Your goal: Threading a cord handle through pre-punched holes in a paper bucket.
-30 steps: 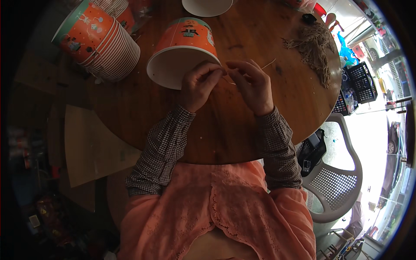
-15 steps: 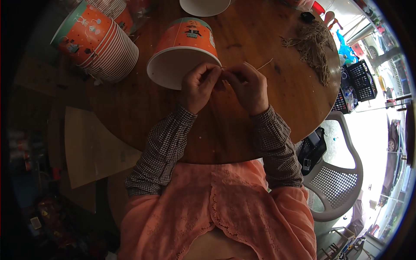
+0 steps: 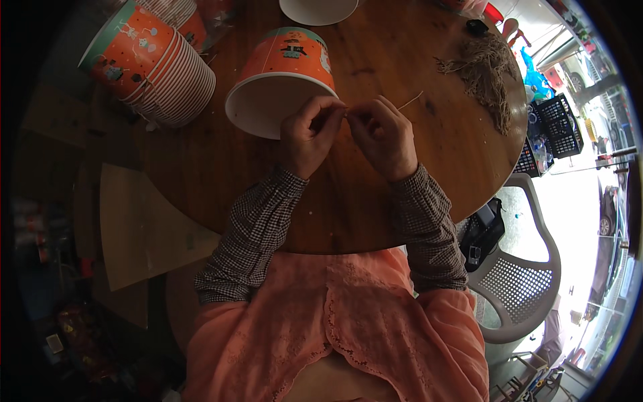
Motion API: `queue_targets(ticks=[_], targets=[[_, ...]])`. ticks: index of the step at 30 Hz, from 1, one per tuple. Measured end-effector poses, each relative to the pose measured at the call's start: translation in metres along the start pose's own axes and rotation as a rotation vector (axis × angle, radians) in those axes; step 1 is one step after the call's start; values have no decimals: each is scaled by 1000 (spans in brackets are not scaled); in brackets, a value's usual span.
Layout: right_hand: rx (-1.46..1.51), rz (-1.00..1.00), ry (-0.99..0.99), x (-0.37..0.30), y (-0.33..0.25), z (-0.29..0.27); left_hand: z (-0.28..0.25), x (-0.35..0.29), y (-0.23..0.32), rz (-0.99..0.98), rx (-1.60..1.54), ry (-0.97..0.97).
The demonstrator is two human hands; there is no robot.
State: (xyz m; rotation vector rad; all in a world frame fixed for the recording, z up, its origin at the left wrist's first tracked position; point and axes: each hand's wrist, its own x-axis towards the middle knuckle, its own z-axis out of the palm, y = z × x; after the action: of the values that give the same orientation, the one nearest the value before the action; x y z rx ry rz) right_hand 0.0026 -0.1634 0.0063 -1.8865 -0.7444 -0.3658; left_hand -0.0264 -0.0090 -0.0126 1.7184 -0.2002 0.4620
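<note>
Both hands meet over the middle of the table with their fingertips pinched close together. My left hand (image 3: 310, 136) and my right hand (image 3: 384, 139) pinch a thin beige string; its loose end (image 3: 412, 100) sticks out past my right hand. The stretch between the fingertips is too small to make out well. Just behind my left hand, an orange paper bucket (image 3: 284, 57) with a green band and cartoon figures lies on its side, its white mouth toward me. Far right on the table lies a tangled bundle of similar strings (image 3: 483, 74).
A leaning stack of nested orange buckets (image 3: 151, 63) stands at the left, with another stack (image 3: 175, 17) behind. A white round container (image 3: 319, 10) is at the far edge. The round wooden table (image 3: 362, 208) has a grey plastic chair (image 3: 519, 281) with a black bag (image 3: 483, 234) beside it.
My fingertips have drawn slightly apart, and my right hand has turned a little. The lying bucket has rolled slightly and shifted a touch left.
</note>
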Motion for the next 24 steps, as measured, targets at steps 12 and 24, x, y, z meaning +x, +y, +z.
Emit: queue_targets(ticks=[12, 24], targets=[[-13, 21, 15, 1, 0, -2, -4, 6, 8, 274, 275, 11], [-118, -92, 43, 0, 6, 7, -12, 7, 5, -375, -356, -79]])
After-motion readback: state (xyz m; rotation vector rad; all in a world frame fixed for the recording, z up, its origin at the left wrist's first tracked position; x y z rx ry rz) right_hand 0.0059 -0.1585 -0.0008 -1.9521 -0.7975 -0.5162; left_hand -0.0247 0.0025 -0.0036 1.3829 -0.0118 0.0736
